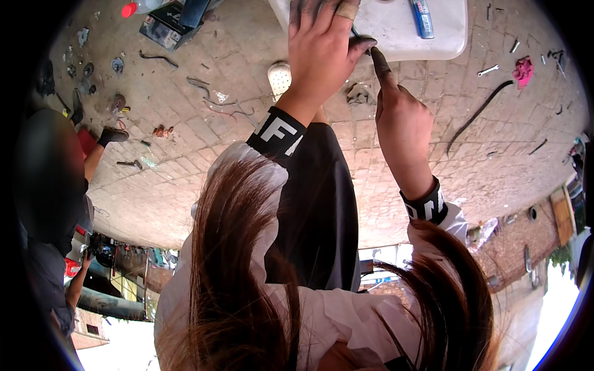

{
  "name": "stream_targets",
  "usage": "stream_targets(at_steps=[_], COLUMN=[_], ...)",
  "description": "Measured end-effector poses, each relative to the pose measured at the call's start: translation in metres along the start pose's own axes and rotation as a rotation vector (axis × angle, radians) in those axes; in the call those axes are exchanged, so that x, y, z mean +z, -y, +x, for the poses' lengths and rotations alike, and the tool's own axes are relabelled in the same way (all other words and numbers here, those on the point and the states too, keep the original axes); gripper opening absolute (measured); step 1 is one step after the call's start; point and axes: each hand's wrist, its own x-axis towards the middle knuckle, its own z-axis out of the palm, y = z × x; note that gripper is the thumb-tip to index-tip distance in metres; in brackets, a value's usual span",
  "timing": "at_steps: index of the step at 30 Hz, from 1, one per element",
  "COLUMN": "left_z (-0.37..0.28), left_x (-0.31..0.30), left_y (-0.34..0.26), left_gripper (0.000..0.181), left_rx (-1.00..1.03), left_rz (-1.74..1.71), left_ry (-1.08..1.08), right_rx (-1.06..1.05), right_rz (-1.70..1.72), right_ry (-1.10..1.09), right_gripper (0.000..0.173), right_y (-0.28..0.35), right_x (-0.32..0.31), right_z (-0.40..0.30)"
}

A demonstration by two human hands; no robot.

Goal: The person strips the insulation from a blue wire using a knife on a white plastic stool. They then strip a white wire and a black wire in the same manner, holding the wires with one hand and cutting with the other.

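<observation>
My left hand [322,51], its fingertips dark with grime and a tan bandage around one finger, lies over the near edge of a white plastic table [399,48]. Its thumb meets the outstretched index finger of my right hand [401,109] at the table's edge. A thin dark piece, perhaps a cable or hose, shows beside the left thumb; its far part is hidden by the hand. Whether the thumb and finger pinch it cannot be made out. On the tabletop, to the right of my hands, lies a blue tube [422,18] bearing writing.
Brick paving holds an open-end wrench [488,70], a pink cloth [523,72], a long black hose [480,116], a grey rag [359,94], wire scraps and a hammer [131,164]. A black box [162,30] stands upper left. Another person [51,259] is at the left edge.
</observation>
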Motion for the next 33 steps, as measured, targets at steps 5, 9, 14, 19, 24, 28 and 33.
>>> stream_targets(at_steps=[5, 9, 14, 19, 24, 28, 33], left_z=[0.001, 0.0, 0.001, 0.0, 0.0, 0.0, 0.0], left_x=[0.002, 0.001, 0.001, 0.001, 0.001, 0.001, 0.0], left_y=[0.0, -0.001, -0.002, -0.001, -0.001, -0.002, -0.002], left_gripper=[0.078, 0.077, 0.076, 0.077, 0.077, 0.077, 0.078], left_rx=[-0.017, -0.006, -0.011, -0.012, -0.009, -0.011, -0.005], left_rz=[0.006, 0.01, 0.018, 0.014, 0.012, 0.015, 0.018], left_ry=[0.005, 0.004, -0.02, -0.018, -0.025, -0.013, -0.014], right_rx=[-0.006, -0.01, -0.005, -0.008, -0.019, -0.016, -0.006], right_rz=[-0.026, -0.035, -0.022, 0.007, 0.017, 0.005, 0.036], right_ry=[0.027, 0.017, 0.03, 0.002, -0.032, -0.027, -0.04], right_gripper=[0.065, 0.063, 0.064, 0.067, 0.069, 0.068, 0.066], right_y=[-0.001, -0.001, -0.002, -0.004, -0.005, -0.006, -0.009], right_x=[0.002, 0.003, 0.002, 0.006, 0.011, 0.013, 0.019], right_z=[-0.003, -0.003, -0.004, -0.005, -0.006, -0.007, -0.01])
